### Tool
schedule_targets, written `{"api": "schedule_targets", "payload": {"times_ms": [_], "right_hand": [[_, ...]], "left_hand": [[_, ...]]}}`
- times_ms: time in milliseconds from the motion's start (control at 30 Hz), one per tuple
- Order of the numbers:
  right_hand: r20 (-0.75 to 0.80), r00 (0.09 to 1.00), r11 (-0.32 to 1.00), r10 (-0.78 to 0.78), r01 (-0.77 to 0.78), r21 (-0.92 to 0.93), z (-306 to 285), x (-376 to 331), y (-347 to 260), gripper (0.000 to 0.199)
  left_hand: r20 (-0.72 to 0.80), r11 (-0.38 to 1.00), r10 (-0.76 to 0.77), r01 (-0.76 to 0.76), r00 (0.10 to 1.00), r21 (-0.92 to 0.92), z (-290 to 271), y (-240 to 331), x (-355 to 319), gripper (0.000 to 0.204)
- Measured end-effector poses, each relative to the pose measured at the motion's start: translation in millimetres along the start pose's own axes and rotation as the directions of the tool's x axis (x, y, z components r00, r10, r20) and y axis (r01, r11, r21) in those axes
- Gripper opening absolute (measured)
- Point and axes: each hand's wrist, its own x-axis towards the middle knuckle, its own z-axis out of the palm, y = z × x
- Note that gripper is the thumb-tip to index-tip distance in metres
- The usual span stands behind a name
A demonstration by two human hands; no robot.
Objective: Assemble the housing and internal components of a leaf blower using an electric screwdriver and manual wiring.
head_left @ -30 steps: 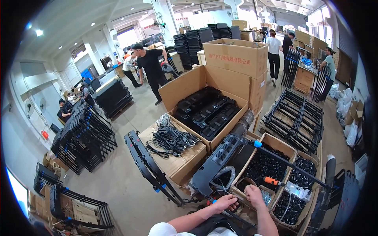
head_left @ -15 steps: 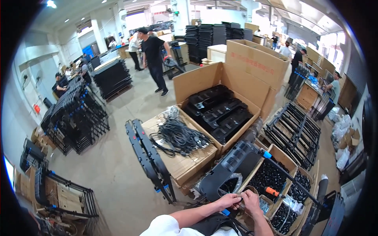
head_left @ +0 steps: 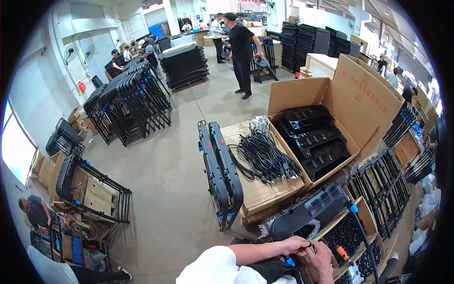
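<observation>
My left hand (head_left: 296, 244) and my right hand (head_left: 320, 256) meet at the lower edge, fingertips pinched together around something small and dark that I cannot make out. Just beyond them lies a black plastic housing (head_left: 302, 215) with vent slots, tilted beside a wooden bin. A black tube with a blue clip (head_left: 353, 208) runs down past the right of my hands. Under and beside it are small black parts (head_left: 347, 232) heaped in the bin. An orange-handled tool (head_left: 341, 252) rests close to my right hand.
Black power cords (head_left: 265, 156) are piled on a cardboard box, with two black curved frames (head_left: 220, 165) standing at its left. An open carton (head_left: 364, 104) holds black plastic covers (head_left: 312, 137). A person in black (head_left: 242, 52) stands beyond; racked frames (head_left: 130, 99) are at left.
The view has turned left, so the scene sits farther right. A person and another's sleeve and shoe now show at lower left. My hands stay together.
</observation>
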Motion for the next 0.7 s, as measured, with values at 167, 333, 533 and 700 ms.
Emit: {"api": "schedule_targets", "payload": {"times_ms": [167, 333, 533, 700], "right_hand": [[0.006, 0.998, 0.994, -0.064, 0.064, -0.091, 7, 9, 3, 0.029], [0.043, 0.999, 0.994, 0.033, -0.028, -0.101, 11, 6, 7, 0.032], [-0.050, 0.997, 0.998, 0.065, -0.065, 0.011, 33, 39, 28, 0.037], [-0.109, 0.984, 0.990, 0.137, -0.133, 0.048, 45, 64, 11, 0.033]], "left_hand": [[-0.057, 0.999, 0.030, -0.029, 0.998, 0.018, -3, 3, -1, 0.023], [-0.042, 0.997, 0.065, -0.063, 0.997, 0.040, -3, -3, -4, 0.030], [-0.221, 0.875, 0.152, -0.027, 0.963, 0.484, -16, 19, -44, 0.035], [-0.156, 0.914, 0.210, -0.137, 0.965, 0.382, -4, 23, -99, 0.027]]}}
